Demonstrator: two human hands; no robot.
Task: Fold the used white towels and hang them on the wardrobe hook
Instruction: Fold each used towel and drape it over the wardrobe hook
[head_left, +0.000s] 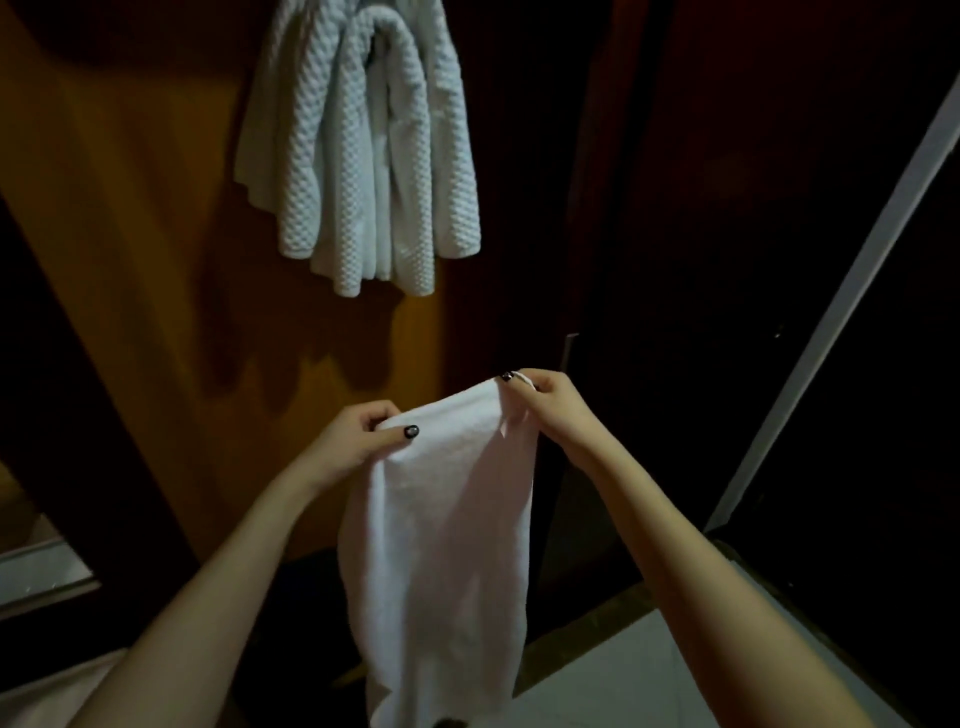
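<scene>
A smooth white towel hangs lengthwise in front of me, folded narrow, its lower end near the floor. My left hand pinches its upper left corner. At the upper right corner my right hand pinches the edge by a small loop. Above, several textured white towels hang bunched from a point on the brown wardrobe panel; the hook itself is hidden under them.
Dark wardrobe doors fill the right side, crossed by a pale slanting frame strip. Pale floor tiles lie at the lower right. A light ledge shows at the left edge.
</scene>
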